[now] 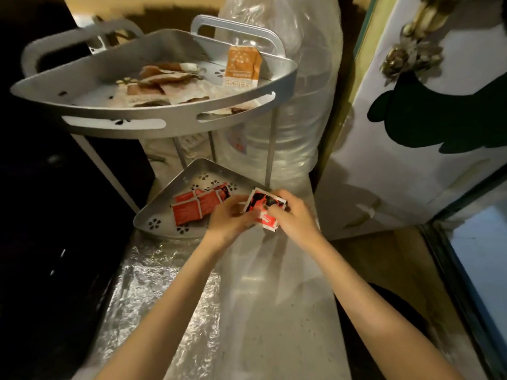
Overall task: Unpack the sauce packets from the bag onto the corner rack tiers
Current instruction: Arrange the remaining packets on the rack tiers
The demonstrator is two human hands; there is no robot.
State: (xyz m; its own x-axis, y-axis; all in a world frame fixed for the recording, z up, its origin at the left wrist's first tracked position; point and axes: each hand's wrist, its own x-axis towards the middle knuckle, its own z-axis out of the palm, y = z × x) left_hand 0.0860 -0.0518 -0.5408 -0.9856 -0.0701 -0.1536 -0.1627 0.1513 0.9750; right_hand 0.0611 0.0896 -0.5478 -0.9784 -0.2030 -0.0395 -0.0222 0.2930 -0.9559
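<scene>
While red sauce packets lie on the rack's lower tier, left hand and right hand together pinch a red-and-black packet stack at its right corner.

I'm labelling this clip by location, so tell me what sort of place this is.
Probably a cramped home kitchen corner: a metal corner rack holding sauce packets, a foil-lined counter, and a big water bottle behind.

Lower tier open at front — upper tier overhangs it; posts at back/right.
</scene>
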